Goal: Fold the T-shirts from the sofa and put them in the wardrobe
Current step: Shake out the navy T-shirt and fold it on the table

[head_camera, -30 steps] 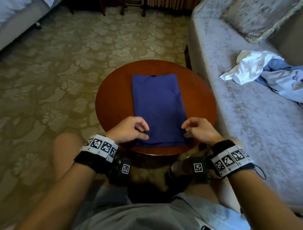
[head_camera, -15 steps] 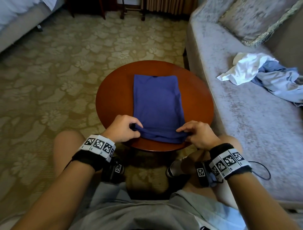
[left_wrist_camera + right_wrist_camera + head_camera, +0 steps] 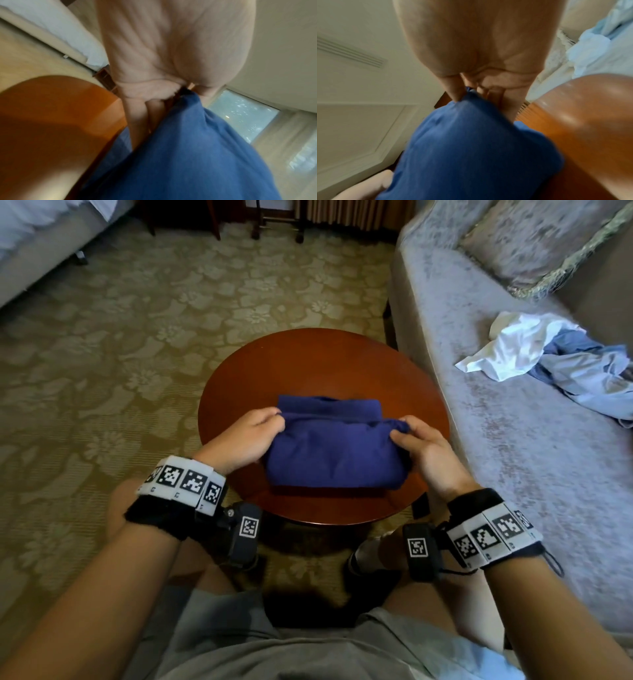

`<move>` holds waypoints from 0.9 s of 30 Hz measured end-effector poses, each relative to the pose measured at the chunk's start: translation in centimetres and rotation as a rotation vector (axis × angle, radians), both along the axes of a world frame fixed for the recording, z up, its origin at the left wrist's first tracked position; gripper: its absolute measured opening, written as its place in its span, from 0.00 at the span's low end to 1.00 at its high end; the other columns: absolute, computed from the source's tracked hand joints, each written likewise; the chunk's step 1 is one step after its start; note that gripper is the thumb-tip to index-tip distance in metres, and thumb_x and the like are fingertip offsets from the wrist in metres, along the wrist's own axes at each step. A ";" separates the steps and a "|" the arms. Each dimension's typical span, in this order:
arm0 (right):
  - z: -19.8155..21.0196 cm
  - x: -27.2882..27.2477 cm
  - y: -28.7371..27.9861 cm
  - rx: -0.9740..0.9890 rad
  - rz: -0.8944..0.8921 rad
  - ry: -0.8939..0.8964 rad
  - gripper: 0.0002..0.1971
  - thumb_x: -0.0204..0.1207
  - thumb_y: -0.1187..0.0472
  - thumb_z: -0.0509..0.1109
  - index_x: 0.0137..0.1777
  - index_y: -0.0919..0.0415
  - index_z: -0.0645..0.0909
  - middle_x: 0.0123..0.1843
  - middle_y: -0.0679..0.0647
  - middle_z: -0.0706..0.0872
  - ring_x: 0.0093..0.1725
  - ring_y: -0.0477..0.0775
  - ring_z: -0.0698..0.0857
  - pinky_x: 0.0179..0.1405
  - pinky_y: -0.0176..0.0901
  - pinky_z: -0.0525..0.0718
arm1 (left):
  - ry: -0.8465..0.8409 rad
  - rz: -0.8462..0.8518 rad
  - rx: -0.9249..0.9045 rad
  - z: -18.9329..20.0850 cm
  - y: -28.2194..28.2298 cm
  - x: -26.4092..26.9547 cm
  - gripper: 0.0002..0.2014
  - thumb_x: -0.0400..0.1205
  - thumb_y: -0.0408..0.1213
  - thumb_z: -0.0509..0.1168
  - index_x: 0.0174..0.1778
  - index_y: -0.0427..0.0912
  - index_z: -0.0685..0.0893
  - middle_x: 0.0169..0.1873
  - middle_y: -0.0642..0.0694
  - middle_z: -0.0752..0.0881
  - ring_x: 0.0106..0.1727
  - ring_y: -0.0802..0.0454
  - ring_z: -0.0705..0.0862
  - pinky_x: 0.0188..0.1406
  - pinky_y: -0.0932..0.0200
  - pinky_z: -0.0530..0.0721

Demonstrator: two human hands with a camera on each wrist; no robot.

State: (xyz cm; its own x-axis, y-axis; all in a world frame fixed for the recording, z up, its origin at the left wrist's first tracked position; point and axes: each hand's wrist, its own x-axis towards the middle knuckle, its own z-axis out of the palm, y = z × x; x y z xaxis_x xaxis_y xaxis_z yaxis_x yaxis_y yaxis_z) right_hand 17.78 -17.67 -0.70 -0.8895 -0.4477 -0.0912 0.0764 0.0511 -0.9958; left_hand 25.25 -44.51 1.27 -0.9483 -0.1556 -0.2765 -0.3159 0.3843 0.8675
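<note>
A dark blue T-shirt [image 3: 329, 453] lies on the round wooden table [image 3: 315, 361], its near half lifted and carried over the far half. My left hand [image 3: 250, 436] pinches the left corner of the raised edge, and my right hand [image 3: 421, 446] pinches the right corner. The left wrist view shows the blue T-shirt [image 3: 180, 155] gripped between thumb and fingers [image 3: 145, 112]. In the right wrist view the same blue T-shirt [image 3: 471, 142] hangs from my pinching fingers [image 3: 494, 97]. A white T-shirt [image 3: 513, 347] and a light blue one [image 3: 589, 371] lie crumpled on the sofa [image 3: 513, 457].
The grey sofa runs along the right with a patterned cushion [image 3: 541, 244] at its back. A bed [image 3: 41, 244] stands at the far left. Patterned carpet [image 3: 120, 354] surrounds the table, and my knees sit just under its near edge.
Both hands gripped the shirt's near edge, lifted it and carried it away from me over the far half. The shirt now shows about half its earlier length.
</note>
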 end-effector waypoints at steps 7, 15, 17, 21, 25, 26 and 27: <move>-2.5 -4.2 -2.8 0.334 -0.259 -0.200 0.16 0.82 0.48 0.69 0.50 0.64 0.81 0.39 0.51 0.84 0.35 0.49 0.81 0.31 0.42 0.75 | -0.296 0.323 0.609 -1.4 -0.3 -4.2 0.27 0.83 0.59 0.61 0.64 0.38 0.79 0.56 0.41 0.87 0.57 0.44 0.86 0.53 0.49 0.84; -2.0 -5.1 -2.9 0.273 -0.296 -0.093 0.09 0.80 0.63 0.72 0.59 0.59 0.83 0.49 0.51 0.89 0.44 0.46 0.86 0.37 0.32 0.82 | -0.055 0.341 0.442 -1.7 -0.3 -5.2 0.07 0.80 0.27 0.70 0.47 0.44 0.84 0.50 0.44 0.89 0.51 0.49 0.89 0.39 0.54 0.87; -2.2 -6.0 -3.4 0.341 -0.280 -0.040 0.11 0.83 0.58 0.69 0.63 0.56 0.81 0.52 0.50 0.88 0.48 0.46 0.86 0.43 0.33 0.83 | 0.002 0.368 0.351 -2.3 -0.5 -6.1 0.04 0.82 0.33 0.68 0.48 0.47 0.83 0.49 0.47 0.88 0.50 0.50 0.87 0.38 0.55 0.84; -3.6 -7.7 -4.5 0.698 -0.267 -0.062 0.20 0.80 0.46 0.69 0.66 0.58 0.81 0.63 0.58 0.86 0.62 0.63 0.84 0.63 0.57 0.83 | -0.031 0.297 -0.246 -4.5 -0.5 -7.4 0.09 0.83 0.44 0.66 0.53 0.43 0.78 0.43 0.48 0.81 0.48 0.46 0.80 0.45 0.55 0.75; -4.1 -7.9 -4.6 0.684 -0.361 -0.126 0.16 0.77 0.49 0.71 0.59 0.59 0.83 0.59 0.57 0.86 0.62 0.63 0.83 0.64 0.55 0.82 | -0.088 0.303 -0.347 -5.1 -0.4 -8.0 0.12 0.82 0.45 0.67 0.38 0.43 0.76 0.35 0.50 0.79 0.45 0.46 0.79 0.43 0.56 0.73; -4.3 -7.9 -4.5 0.656 -0.387 -0.137 0.13 0.77 0.50 0.71 0.55 0.58 0.83 0.58 0.58 0.87 0.61 0.64 0.83 0.64 0.57 0.81 | -0.100 0.308 -0.318 -5.2 -0.5 -8.1 0.13 0.81 0.45 0.68 0.36 0.44 0.75 0.34 0.50 0.79 0.45 0.45 0.81 0.44 0.54 0.77; -4.4 -7.9 -4.4 0.631 -0.396 -0.156 0.12 0.78 0.50 0.70 0.52 0.58 0.82 0.56 0.59 0.86 0.61 0.66 0.83 0.64 0.58 0.82 | -0.104 0.319 -0.277 -5.3 -0.7 -8.2 0.14 0.81 0.46 0.69 0.34 0.45 0.74 0.34 0.50 0.80 0.45 0.44 0.83 0.46 0.51 0.82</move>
